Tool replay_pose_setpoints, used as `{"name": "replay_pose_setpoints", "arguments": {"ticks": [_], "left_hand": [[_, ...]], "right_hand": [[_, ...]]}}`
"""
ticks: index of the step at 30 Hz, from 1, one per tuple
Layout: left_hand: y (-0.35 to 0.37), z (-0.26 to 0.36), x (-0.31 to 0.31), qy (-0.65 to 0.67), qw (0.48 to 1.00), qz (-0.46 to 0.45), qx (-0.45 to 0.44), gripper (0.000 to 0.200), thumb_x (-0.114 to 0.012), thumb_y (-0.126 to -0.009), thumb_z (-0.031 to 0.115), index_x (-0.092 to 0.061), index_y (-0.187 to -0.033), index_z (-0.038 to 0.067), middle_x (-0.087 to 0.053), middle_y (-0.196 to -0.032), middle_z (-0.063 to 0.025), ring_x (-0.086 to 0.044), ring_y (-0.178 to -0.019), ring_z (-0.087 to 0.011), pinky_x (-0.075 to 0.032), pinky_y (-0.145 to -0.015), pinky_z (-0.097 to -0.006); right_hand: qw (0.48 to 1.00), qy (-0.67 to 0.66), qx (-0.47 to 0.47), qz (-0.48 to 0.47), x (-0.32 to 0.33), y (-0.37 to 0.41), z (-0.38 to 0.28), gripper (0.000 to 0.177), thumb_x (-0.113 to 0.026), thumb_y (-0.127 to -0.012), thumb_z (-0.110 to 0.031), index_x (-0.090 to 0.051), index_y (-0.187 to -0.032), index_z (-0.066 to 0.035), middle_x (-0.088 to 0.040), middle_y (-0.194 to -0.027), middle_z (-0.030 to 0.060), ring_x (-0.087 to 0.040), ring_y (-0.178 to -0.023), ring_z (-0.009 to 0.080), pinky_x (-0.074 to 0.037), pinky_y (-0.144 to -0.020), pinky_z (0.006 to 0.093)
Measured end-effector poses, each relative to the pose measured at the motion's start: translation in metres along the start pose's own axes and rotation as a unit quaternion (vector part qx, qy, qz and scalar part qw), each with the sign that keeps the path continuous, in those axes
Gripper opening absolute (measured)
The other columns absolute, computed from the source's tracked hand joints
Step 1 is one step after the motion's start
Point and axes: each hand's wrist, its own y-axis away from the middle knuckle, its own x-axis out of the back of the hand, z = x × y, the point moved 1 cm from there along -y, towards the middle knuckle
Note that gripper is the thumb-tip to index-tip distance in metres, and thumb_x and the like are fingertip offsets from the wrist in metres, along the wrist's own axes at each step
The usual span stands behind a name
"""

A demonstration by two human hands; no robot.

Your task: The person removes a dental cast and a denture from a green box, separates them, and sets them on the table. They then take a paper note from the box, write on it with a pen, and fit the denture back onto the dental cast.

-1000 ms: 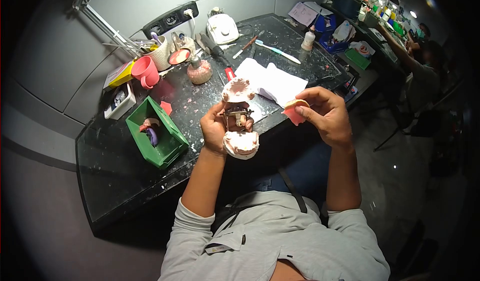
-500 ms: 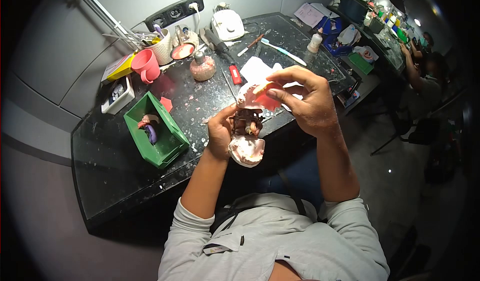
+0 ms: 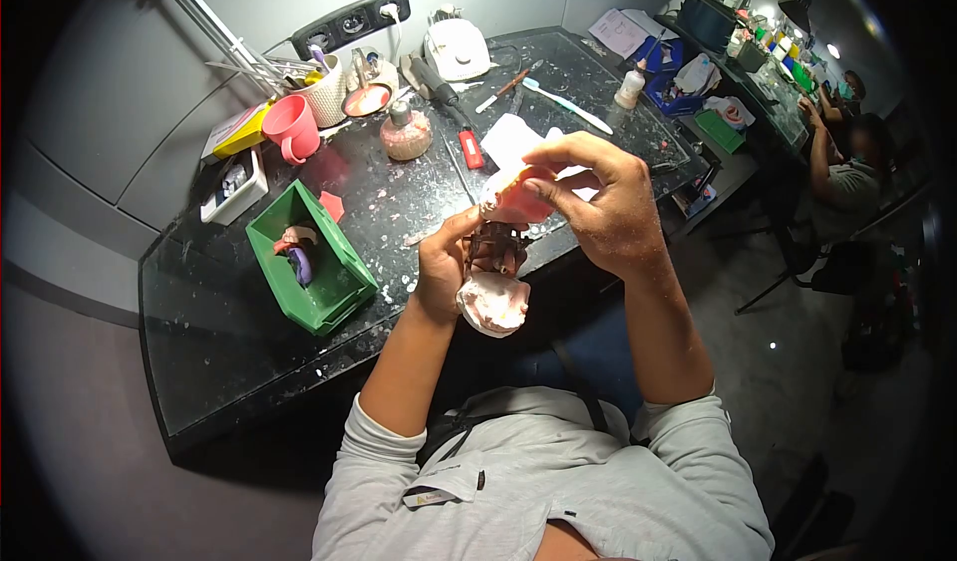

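My left hand (image 3: 439,272) is wrapped round a dark metal articulator (image 3: 495,248), held upright near the desk's front edge. A white plaster cast (image 3: 494,304) hangs open at its lower end. At its upper end, another cast is mostly covered by a pink plate (image 3: 520,200) with a yellowish rim. My right hand (image 3: 605,197) pinches the pink plate between thumb and fingers, against the upper cast. What lies under the plate is hidden.
A green bin (image 3: 334,272) with pink and purple pieces stands left on the black desk (image 3: 229,362). Behind are a pink mug (image 3: 290,128), a glass burner (image 3: 405,134), a red-ended tool (image 3: 471,149) and a toothbrush (image 3: 568,105). A co-worker (image 3: 847,177) sits far right.
The pink plate has moved left and onto the upper cast, covering more of it. My right hand has shifted slightly left with it.
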Motion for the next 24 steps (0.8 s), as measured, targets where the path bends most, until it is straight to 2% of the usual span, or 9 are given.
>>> {"name": "replay_pose_setpoints", "arguments": {"ticks": [2, 4, 6, 20, 22, 24], "left_hand": [[0.000, 0.000, -0.001, 0.004, 1.000, -0.013, 0.007, 0.048, -0.046, -0.094, 0.035, -0.062, -0.116, -0.005, -0.071, -0.094, -0.0143, -0.065, -0.069, -0.0189, -0.055, -0.065, -0.0310], [0.002, 0.003, -0.008, -0.012, 1.000, 0.021, 0.000, 0.048, -0.046, -0.094, 0.035, -0.061, -0.116, -0.005, -0.071, -0.093, -0.0147, -0.065, -0.068, -0.0186, -0.055, -0.064, -0.0300], [0.002, 0.003, -0.008, -0.017, 1.000, 0.026, 0.005, 0.048, -0.047, -0.093, 0.035, -0.061, -0.117, -0.005, -0.071, -0.094, -0.0149, -0.065, -0.068, -0.0186, -0.055, -0.064, -0.0299], [0.000, 0.001, -0.001, -0.040, 0.999, 0.005, 0.017, 0.048, -0.047, -0.095, 0.034, -0.060, -0.117, -0.006, -0.069, -0.089, -0.0165, -0.065, -0.065, -0.0177, -0.056, -0.061, -0.0285], [0.001, 0.002, -0.003, -0.049, 0.998, 0.020, 0.019, 0.047, -0.046, -0.094, 0.035, -0.061, -0.116, -0.005, -0.067, -0.082, -0.0137, -0.063, -0.067, -0.0210, -0.054, -0.064, -0.0350], [0.000, 0.001, -0.002, -0.043, 0.999, 0.013, 0.016, 0.047, -0.047, -0.094, 0.034, -0.060, -0.116, -0.006, -0.068, -0.084, -0.0150, -0.064, -0.066, -0.0191, -0.055, -0.063, -0.0318]], "right_hand": [[1.000, 0.001, -0.008, -0.010, 0.001, 0.000, 0.001, 0.019, -0.073, -0.083, 0.002, -0.072, -0.102, -0.001, -0.071, -0.098, 0.0093, -0.071, -0.090, 0.0168, -0.060, -0.078, 0.0285], [1.000, 0.002, -0.016, -0.020, 0.001, 0.000, 0.001, 0.020, -0.074, -0.083, 0.001, -0.072, -0.103, -0.001, -0.070, -0.098, 0.0069, -0.070, -0.092, 0.0148, -0.059, -0.080, 0.0277], [1.000, -0.003, -0.002, -0.011, 0.000, -0.001, -0.001, 0.016, -0.070, -0.083, 0.003, -0.072, -0.098, -0.001, -0.071, -0.095, 0.0114, -0.072, -0.087, 0.0198, -0.061, -0.074, 0.0295], [0.998, 0.052, 0.020, -0.028, -0.001, 0.000, 0.001, 0.017, -0.068, -0.083, 0.004, -0.070, -0.099, -0.001, -0.070, -0.094, 0.0117, -0.071, -0.085, 0.0238, -0.059, -0.074, 0.0316], [0.998, 0.051, 0.014, -0.029, -0.002, 0.001, 0.001, 0.017, -0.068, -0.084, 0.004, -0.070, -0.099, -0.001, -0.069, -0.094, 0.0119, -0.071, -0.086, 0.0240, -0.059, -0.075, 0.0318], [0.998, 0.059, 0.022, -0.025, -0.002, 0.001, 0.000, 0.016, -0.068, -0.084, 0.004, -0.070, -0.099, -0.001, -0.069, -0.094, 0.0126, -0.071, -0.085, 0.0243, -0.059, -0.075, 0.0320]]}}
